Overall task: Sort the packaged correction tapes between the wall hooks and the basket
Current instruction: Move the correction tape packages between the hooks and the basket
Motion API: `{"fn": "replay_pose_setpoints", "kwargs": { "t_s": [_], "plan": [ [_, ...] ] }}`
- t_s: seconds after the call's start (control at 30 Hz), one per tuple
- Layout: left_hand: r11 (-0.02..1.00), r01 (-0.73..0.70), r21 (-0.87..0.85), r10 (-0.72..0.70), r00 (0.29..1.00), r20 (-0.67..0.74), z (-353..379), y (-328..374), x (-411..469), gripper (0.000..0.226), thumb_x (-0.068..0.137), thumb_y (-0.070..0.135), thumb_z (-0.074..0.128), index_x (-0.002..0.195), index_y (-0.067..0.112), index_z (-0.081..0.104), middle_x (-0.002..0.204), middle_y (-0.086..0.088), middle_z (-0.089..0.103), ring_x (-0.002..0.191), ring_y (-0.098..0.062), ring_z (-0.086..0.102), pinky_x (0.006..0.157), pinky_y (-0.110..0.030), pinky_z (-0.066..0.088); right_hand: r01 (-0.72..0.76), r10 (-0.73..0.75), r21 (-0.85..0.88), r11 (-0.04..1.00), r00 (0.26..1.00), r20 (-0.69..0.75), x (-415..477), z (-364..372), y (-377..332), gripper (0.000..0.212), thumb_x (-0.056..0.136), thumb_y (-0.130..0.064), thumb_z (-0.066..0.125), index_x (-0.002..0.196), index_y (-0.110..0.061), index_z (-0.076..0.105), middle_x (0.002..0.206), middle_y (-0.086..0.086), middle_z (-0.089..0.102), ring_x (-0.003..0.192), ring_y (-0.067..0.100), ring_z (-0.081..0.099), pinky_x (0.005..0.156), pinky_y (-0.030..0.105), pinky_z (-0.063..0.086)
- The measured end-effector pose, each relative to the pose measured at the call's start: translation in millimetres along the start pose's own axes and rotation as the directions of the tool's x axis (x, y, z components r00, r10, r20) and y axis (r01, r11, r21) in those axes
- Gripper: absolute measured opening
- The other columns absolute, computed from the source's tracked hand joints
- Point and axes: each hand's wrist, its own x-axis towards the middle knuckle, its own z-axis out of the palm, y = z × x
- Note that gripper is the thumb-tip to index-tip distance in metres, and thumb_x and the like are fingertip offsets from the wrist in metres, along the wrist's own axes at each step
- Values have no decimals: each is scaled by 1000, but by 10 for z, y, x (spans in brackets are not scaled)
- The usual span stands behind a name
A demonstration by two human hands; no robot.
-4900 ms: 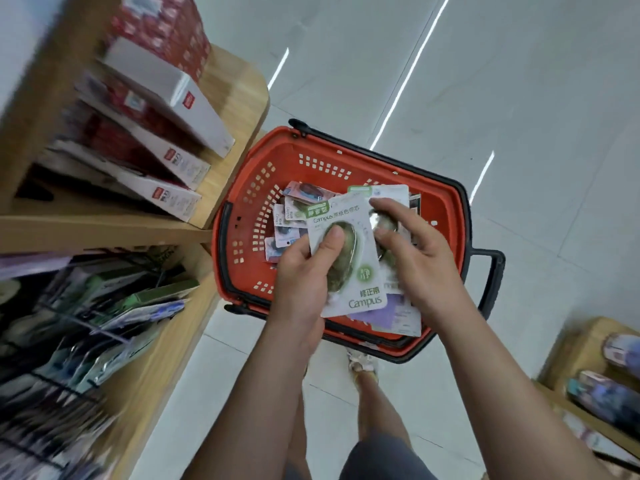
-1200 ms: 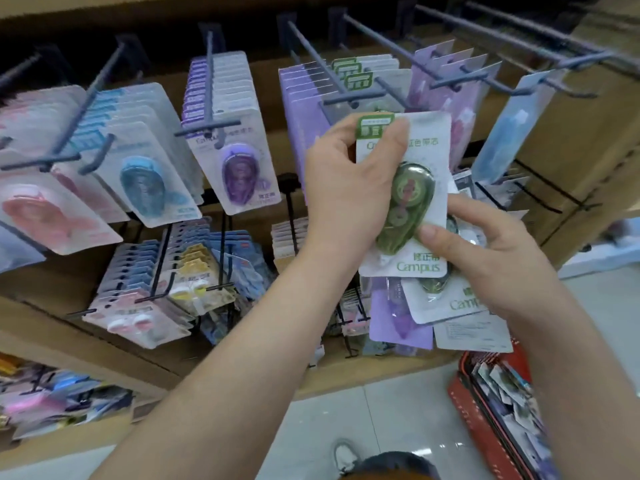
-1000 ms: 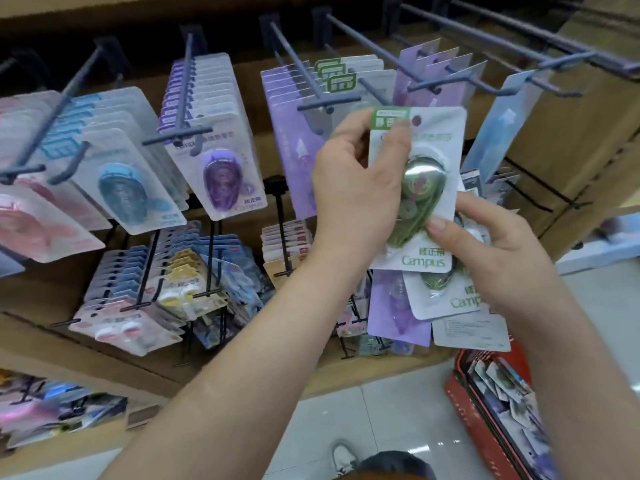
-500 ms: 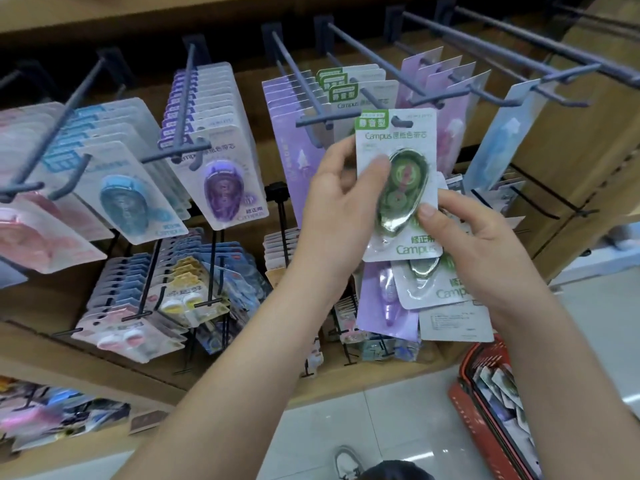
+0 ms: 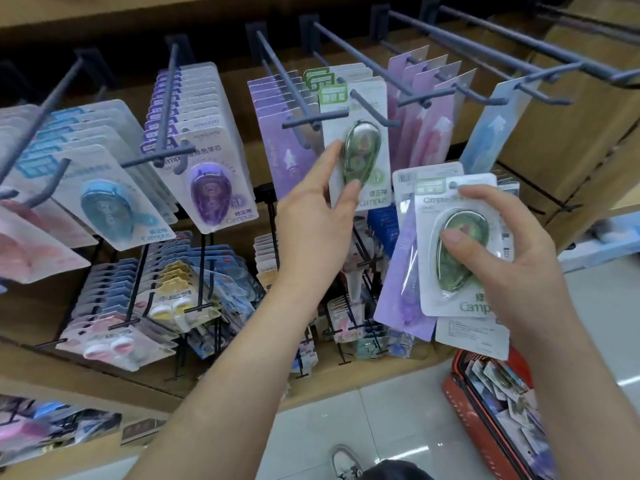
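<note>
My left hand [image 5: 311, 216] pinches a green correction tape pack [image 5: 362, 150] by its lower left edge; the pack's top hangs on a blue wall hook [image 5: 370, 109] in front of other green packs. My right hand [image 5: 509, 258] grips a fanned stack of packs: a green correction tape pack [image 5: 457, 244] in front, a purple pack [image 5: 401, 271] and white card backs behind it. The red basket [image 5: 485, 431] stands on the floor at the lower right with several packs inside.
Blue wall hooks carry rows of blue packs [image 5: 104, 188], purple packs [image 5: 207, 168], lilac packs [image 5: 277, 133] and pink packs [image 5: 429, 112]. Black wire racks [image 5: 138, 306] below hold smaller items on a wooden shelf [image 5: 346, 379]. White tiled floor lies underneath.
My left hand lifted the front green pack away from the stack and slid it onto the wall hook. My right hand with the remaining packs dropped to the right.
</note>
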Motion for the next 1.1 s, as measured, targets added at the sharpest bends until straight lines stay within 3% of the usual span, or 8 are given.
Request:
{"fn": "replay_pose_setpoints", "kwargs": {
  "t_s": [0.17, 0.33, 0.47, 0.7, 0.87, 0.97, 1.03, 1.1],
  "plan": [
    [940, -79, 333, 66, 996, 52, -116, -77, -210, 48, 100, 36, 51, 147, 40, 38, 105, 7, 65, 88, -10, 59, 75, -28, 41, 19, -21, 136, 991, 1000, 12, -51, 39, -60, 52, 77, -28, 76, 123, -39, 55, 109, -37, 59, 101, -6, 62, 78, 13, 51],
    [972, 108, -210, -33, 943, 332, -115, -97, -653, 33, 85, 38, 66, 117, 41, 61, 96, 5, 68, 88, -13, 66, 79, -36, 54, -72, 69, 296, 952, 997, 20, -101, 223, -11, 81, 75, -25, 80, 142, -40, 37, 129, -11, 62, 111, 10, 65, 84, 29, 57],
    [941, 171, -293, -50, 924, 380, -156, -154, -675, 43, 81, 29, 73, 108, 60, 61, 100, 4, 72, 97, -23, 70, 89, -48, 56, -239, 230, 501, 832, 970, 81, -136, 361, 39, 97, 73, -10, 80, 152, -30, 27, 122, -5, 70, 105, 18, 70, 73, 33, 59],
    [994, -8, -110, 46, 936, 350, -218, -225, -660, 43, 92, 34, 61, 125, 59, 53, 122, 26, 64, 117, -2, 58, 102, -37, 48, -385, 376, 636, 669, 913, 158, -213, 509, 88, 52, 74, -23, 69, 125, -22, 58, 100, 3, 74, 85, 22, 73, 63, 36, 59],
    [971, -179, 158, 155, 976, 150, -249, -273, -718, 45, 94, 34, 60, 138, 29, 54, 108, 31, 50, 101, 23, 43, 88, 3, 30, -305, 394, 618, 725, 919, -9, -217, 597, 136, 47, 91, -12, 66, 133, -28, 53, 107, -2, 74, 92, 20, 74, 65, 35, 59],
    [997, -64, -53, 69, 992, 107, -341, -293, -707, 43, 90, 31, 61, 130, 41, 53, 109, 24, 61, 102, 8, 58, 91, -18, 47, -265, 357, 521, 811, 930, -84, -173, 483, 174, 65, 91, -14, 68, 144, -39, 39, 121, -8, 69, 103, 16, 71, 71, 36, 60],
    [927, 156, -342, -97, 978, 182, -372, -321, -680, 50, 84, 28, 64, 130, 42, 51, 109, 12, 68, 97, -8, 66, 86, -33, 54, -201, 227, 295, 934, 972, -57, -156, 418, 153, 79, 89, -16, 72, 146, -51, 28, 138, -22, 54, 122, 5, 58, 98, 41, 52],
    [768, 311, -561, -174, 943, 285, -381, -307, -680, 52, 83, 23, 63, 134, 29, 53, 112, 1, 71, 101, -16, 68, 90, -38, 54, -131, 131, 156, 979, 991, 9, -162, 432, 102, 86, 89, -13, 71, 147, -53, 20, 129, -54, 36, 123, -23, 40, 106, 17, 41]
  ]
}}
